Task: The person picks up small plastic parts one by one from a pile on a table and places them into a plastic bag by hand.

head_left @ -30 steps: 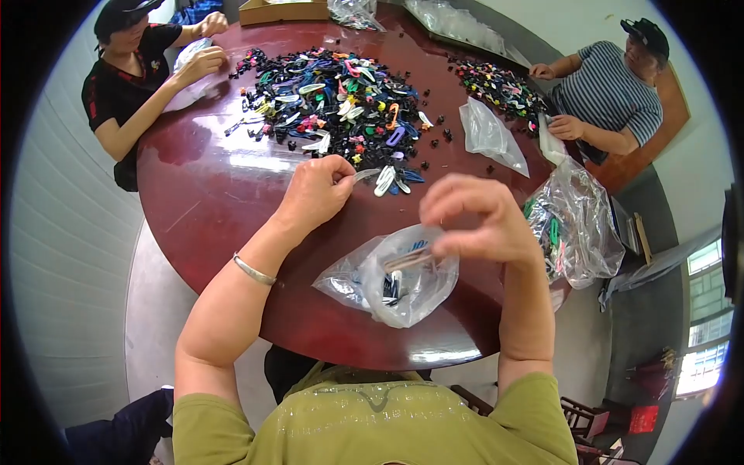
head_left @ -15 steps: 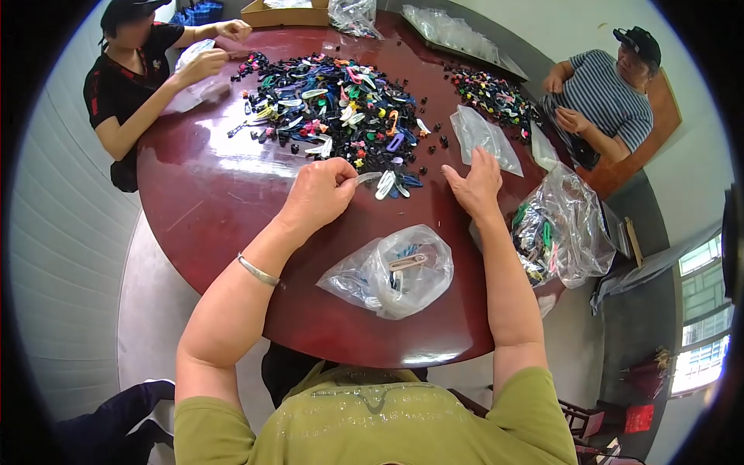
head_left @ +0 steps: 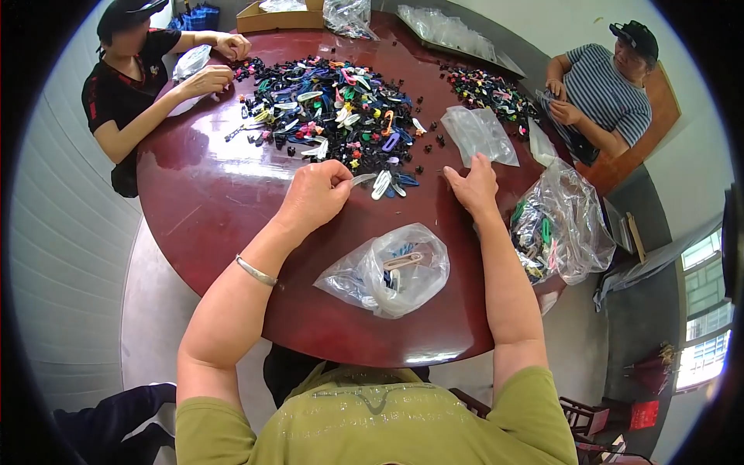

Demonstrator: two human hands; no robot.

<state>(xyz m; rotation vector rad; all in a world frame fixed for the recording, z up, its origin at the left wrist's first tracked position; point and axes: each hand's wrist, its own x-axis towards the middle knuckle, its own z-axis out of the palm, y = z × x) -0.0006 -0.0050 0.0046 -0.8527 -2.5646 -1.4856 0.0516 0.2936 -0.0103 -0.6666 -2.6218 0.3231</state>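
Note:
My left hand (head_left: pixel 319 191) is closed in a pinch on a translucent plastic piece (head_left: pixel 362 180), which juts out to the right; its full shape is hidden by my fingers. Just beyond it lie a few white and blue hair clips (head_left: pixel 383 185), at the near edge of a big mixed pile of clips (head_left: pixel 333 105). My right hand (head_left: pixel 474 188) has thumb and fingers apart, with fingertips at the near edge of flat clear plastic bags (head_left: pixel 479 136). Between my forearms sits an open clear bag (head_left: pixel 422 283) with a beige clip and several others inside.
A large clear bag of clips (head_left: pixel 577 232) stands right of my right forearm. A second pile (head_left: pixel 488 93) lies by the person in stripes (head_left: pixel 604 101). Another person (head_left: pixel 132 70) works at the left. A tray of plastic bags (head_left: pixel 449 35) and a cardboard box (head_left: pixel 279 19) are at the back.
My right hand has drawn back slightly, fingers more bent, and the flat bags have shifted a little. My left hand keeps its pinch. The left person's hands have lowered toward the pile.

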